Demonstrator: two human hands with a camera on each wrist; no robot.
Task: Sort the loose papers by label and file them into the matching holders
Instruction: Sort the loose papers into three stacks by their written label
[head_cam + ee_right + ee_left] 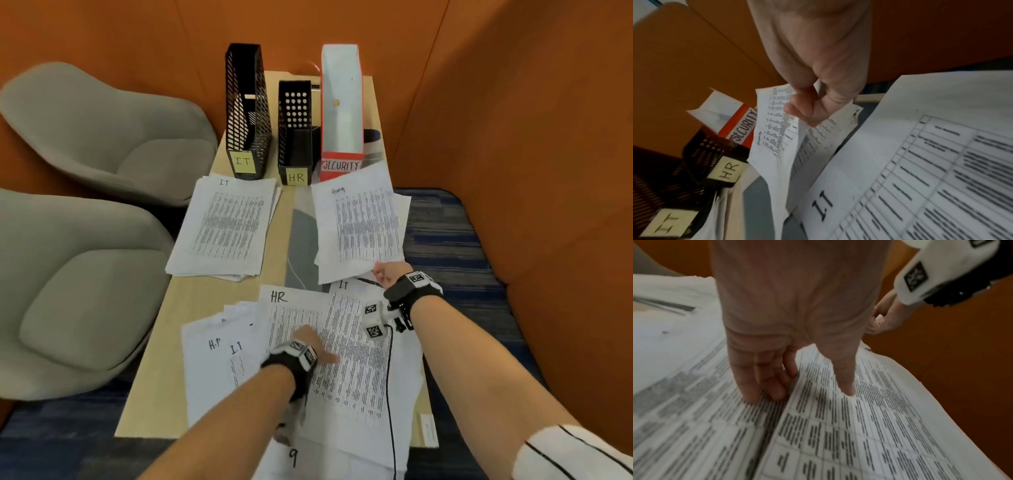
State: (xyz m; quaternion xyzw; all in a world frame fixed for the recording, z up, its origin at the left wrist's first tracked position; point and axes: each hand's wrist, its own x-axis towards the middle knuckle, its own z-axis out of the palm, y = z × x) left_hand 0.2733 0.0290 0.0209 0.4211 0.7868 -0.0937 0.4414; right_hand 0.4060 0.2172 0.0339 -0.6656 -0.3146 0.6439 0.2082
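Three holders stand at the table's far end: a black mesh one labelled IT (247,113), a shorter black one labelled HR (295,137) and a red-and-white one labelled SECURITY (342,113). A sorted IT stack (226,226) lies on the left. My right hand (387,272) pinches the near corner of a sheet marked Security (363,226), also seen as the Security sheet (777,129). My left hand (310,342) presses straight fingers (754,382) on the loose pile, where an HR sheet (291,308) and an IT sheet (349,342) overlap.
Two grey chairs (85,222) stand along the table's left side. Orange padded walls (513,137) close in behind and to the right. The narrow wooden table (191,301) shows a bare strip on its left, and some papers overhang its near edge (308,455).
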